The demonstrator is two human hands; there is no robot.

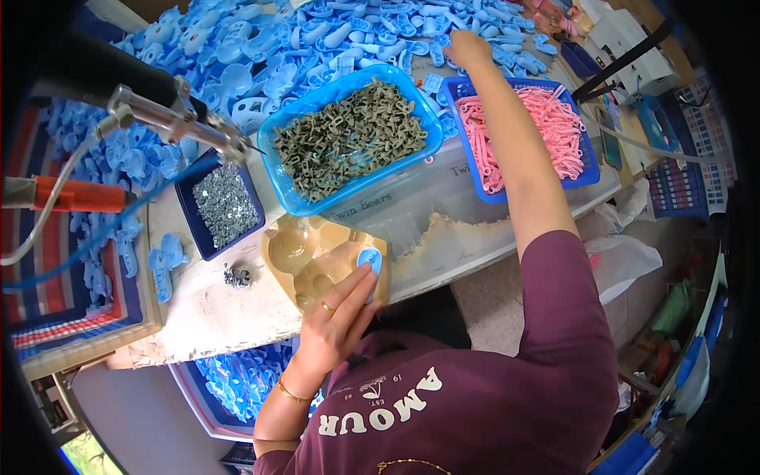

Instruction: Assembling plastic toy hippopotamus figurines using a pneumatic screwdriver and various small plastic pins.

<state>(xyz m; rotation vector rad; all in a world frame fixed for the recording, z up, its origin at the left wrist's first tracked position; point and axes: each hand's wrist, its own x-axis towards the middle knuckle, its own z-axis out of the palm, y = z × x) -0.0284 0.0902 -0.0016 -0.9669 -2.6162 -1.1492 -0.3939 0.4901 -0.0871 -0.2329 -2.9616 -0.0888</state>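
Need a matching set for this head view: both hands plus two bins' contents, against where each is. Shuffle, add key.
Things
1. left hand
2. right hand
3. pink pieces
4. small silvery parts

Places
A. in the navy tray, left of the light blue tub
B. at the edge of the spread of blue plastic parts
C. in the blue basket under the outstretched forearm
D. at the small blue piece on the gold block

Pairs: 1-D, 2-B, 3-C, 4-A
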